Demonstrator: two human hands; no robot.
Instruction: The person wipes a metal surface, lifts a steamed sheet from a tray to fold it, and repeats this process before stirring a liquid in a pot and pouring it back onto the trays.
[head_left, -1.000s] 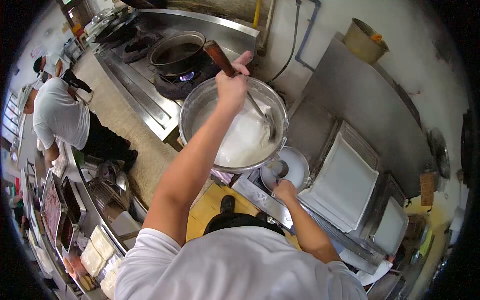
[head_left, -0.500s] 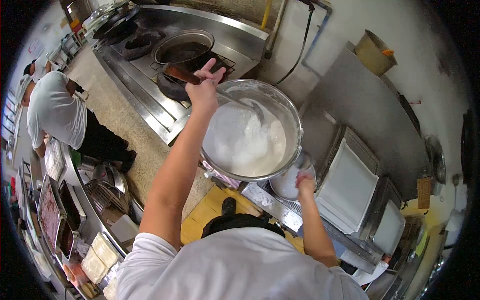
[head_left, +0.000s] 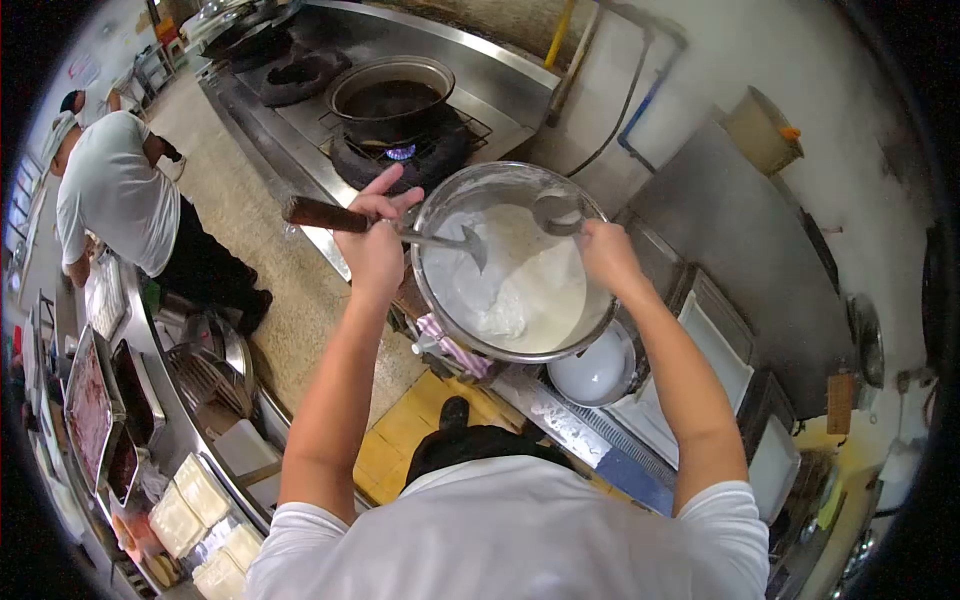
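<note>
A large metal pot (head_left: pixel 600 335) of white liquid stands before me, creamier on its right side. Above its left rim, my left hand (head_left: pixel 375 250) grips a wooden-handled wok spatula (head_left: pixel 325 213), two fingers sticking out. Its curved metal blade (head_left: pixel 474 248) is over the white liquid. My right hand (head_left: pixel 610 258) is closed on a small metal scoop (head_left: pixel 556 214) at the pot's right side; the scoop's contents cannot be made out. A smaller bowl (head_left: pixel 593 370) with smooth white liquid sits just right of the pot, below my right forearm.
A dark wok (head_left: pixel 392 95) stands over a lit burner (head_left: pixel 401 153) behind the pot. White-lined trays (head_left: pixel 690 360) lie to the right. On the left, a counter bears filled trays (head_left: pixel 95 410) and pale blocks (head_left: pixel 190 500). A co-worker (head_left: pixel 120 190) bends over that counter.
My right hand has carried the scoop from the small bowl up to the large pot. My left hand has shifted left and down, bringing the spatula blade left over the liquid.
</note>
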